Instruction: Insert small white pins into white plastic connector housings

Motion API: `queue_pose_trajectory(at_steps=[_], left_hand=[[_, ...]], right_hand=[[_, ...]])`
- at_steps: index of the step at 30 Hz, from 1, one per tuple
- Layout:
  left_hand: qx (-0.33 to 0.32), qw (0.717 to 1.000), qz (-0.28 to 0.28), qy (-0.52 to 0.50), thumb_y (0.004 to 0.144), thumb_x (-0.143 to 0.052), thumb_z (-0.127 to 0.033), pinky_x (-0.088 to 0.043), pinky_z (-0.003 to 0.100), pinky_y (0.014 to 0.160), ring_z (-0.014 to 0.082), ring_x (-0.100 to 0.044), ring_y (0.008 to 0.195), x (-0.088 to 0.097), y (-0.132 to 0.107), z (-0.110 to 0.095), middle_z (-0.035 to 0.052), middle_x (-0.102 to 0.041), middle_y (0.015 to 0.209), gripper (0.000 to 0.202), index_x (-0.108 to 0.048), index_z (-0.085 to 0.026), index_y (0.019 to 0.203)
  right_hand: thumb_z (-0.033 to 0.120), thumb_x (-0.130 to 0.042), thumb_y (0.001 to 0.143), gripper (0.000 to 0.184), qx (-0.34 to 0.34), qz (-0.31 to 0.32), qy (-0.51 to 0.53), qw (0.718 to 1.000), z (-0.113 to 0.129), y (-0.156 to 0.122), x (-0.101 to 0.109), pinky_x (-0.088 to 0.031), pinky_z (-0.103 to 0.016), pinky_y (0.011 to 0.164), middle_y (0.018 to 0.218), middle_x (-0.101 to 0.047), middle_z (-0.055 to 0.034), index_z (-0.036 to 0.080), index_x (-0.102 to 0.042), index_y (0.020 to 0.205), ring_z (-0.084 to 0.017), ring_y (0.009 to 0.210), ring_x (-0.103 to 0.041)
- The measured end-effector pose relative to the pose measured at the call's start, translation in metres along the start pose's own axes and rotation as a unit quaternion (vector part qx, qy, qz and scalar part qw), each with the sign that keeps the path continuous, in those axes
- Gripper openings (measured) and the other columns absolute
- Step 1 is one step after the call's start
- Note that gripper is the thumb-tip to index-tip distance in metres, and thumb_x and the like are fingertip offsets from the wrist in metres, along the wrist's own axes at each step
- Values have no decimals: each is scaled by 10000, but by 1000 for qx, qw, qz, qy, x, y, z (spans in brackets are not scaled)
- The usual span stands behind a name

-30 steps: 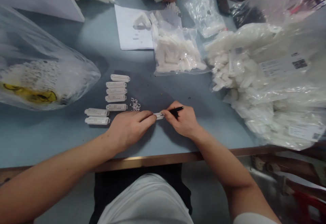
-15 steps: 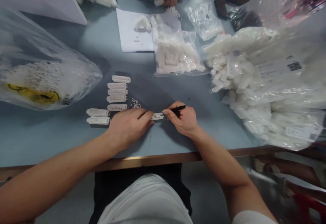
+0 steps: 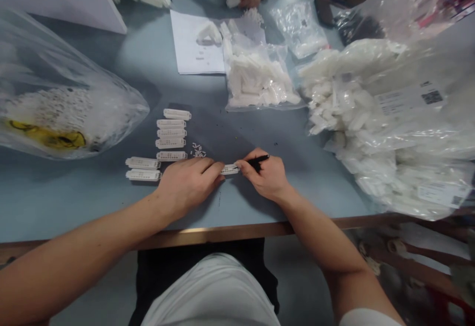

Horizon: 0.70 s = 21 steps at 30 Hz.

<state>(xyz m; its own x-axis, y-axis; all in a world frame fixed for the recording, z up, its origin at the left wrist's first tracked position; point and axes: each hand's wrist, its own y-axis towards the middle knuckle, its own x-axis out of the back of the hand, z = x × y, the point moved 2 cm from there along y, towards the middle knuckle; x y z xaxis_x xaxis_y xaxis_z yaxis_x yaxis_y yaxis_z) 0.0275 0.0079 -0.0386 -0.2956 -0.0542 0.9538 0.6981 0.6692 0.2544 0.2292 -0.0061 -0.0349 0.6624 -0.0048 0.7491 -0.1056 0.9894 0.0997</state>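
Head camera looks down on my hands near the table's front edge. A narrow white plastic connector strip (image 3: 230, 169) sits between them, its long axis running left to right, nearly parallel to the edge of the pale blue-grey table (image 3: 74, 207), one end toward each hand. My left hand (image 3: 187, 186) has its fingers pressed together, their tips touching the strip's left end. My right hand (image 3: 267, 175) pinches the right end and also grips a slim black pen (image 3: 260, 160), which slants up and right, its tip hidden by my fingers. Left of the strip lie seven matching white strips (image 3: 170, 156) and a small heap of tiny white pieces (image 3: 198, 151). Beyond it sits a clear bag of white parts (image 3: 260, 81).
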Motion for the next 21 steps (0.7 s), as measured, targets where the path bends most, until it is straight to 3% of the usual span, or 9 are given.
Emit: queue_pose_trajectory(at_steps=[9, 15, 21], left_hand=[[-7, 1000, -4, -12, 964, -519, -367, -392, 315, 540, 180, -624, 680, 0, 0, 0, 19, -682, 773, 210, -665, -216, 970], [-5, 1000, -12, -2, 947, -548, -367, -383, 309, 534, 181, -628, 671, -1, 0, 0, 22, -687, 776, 200, -674, -212, 968], [-10, 1000, -13, -13, 956, -532, -354, -378, 305, 530, 177, -625, 669, -2, 0, 1, 24, -676, 760, 205, -671, -204, 972]], right_hand=[[512, -497, 946, 368, 45, 10, -46, 998, 0, 0, -6, -445, -258, 646, 716, -688, -31, 217, -646, 784, -154, 658, -634], [557, -560, 897, 378, -24, -24, 25, 999, 0, 0, 0, -429, -230, 561, 598, -648, 13, 222, -625, 734, -116, 531, -585], [533, -588, 884, 342, -17, -20, 45, 999, 1, 1, 0, -442, -225, 568, 605, -660, 18, 223, -634, 747, -116, 529, -593]])
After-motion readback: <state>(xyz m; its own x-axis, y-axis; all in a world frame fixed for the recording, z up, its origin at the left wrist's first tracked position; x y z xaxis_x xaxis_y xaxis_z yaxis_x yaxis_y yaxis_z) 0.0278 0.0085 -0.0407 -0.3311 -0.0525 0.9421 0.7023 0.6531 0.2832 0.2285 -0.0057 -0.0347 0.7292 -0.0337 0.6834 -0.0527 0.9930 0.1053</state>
